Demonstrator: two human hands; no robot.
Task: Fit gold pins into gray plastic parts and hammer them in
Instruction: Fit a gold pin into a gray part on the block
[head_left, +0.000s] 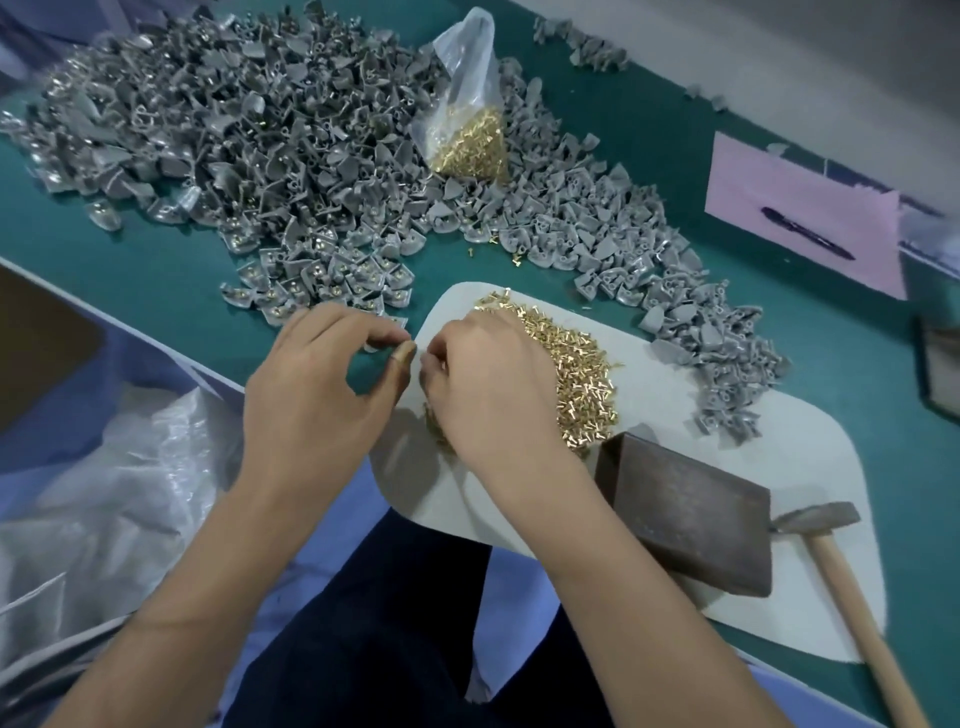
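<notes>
My left hand (311, 400) hovers over the green table's near edge. Its thumb and curled forefinger pinch a small gray plastic part (375, 346), mostly hidden by the fingers. My right hand (488, 384) lies over the left side of a pile of gold pins (576, 374) on a white mat (810, 467). Its curled fingertips meet the left thumb and seem to pinch a pin, which the fingers hide. A hammer (815, 519) lies on the mat's right edge, untouched.
A big heap of gray parts (249, 135) covers the far table, with a plastic bag of pins (470, 140) on it. More gray parts (727, 343) lie to the right. A dark metal block (685, 509) sits beside the hammer. Pink paper (769, 182) with a pen (808, 235) lies far right, and crumpled plastic sheeting (104, 493) lies at the left.
</notes>
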